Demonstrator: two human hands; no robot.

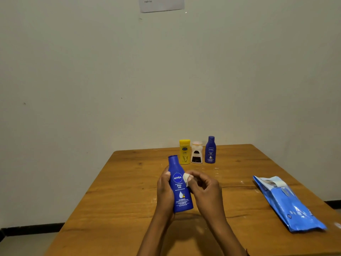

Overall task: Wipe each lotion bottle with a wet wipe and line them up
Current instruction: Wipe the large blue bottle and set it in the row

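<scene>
The left hand (164,193) grips a tall blue plastic Nivea lotion bottle (180,185), tilted slightly, above the near middle of the wooden table (129,191). The right hand (204,189) pinches a small white wet wipe (187,179) against the bottle's right side. Farther back stand three bottles in a row — yellow (184,151), white-and-dark (196,152), small blue (210,150). A blue wipes pack (289,204) lies at the right.

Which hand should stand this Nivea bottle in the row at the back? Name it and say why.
Left. The left hand grips the Nivea Body Milk bottle, while the right hand pinches the wet wipe. The yellow bottle ending the row stands straight beyond it.
</scene>
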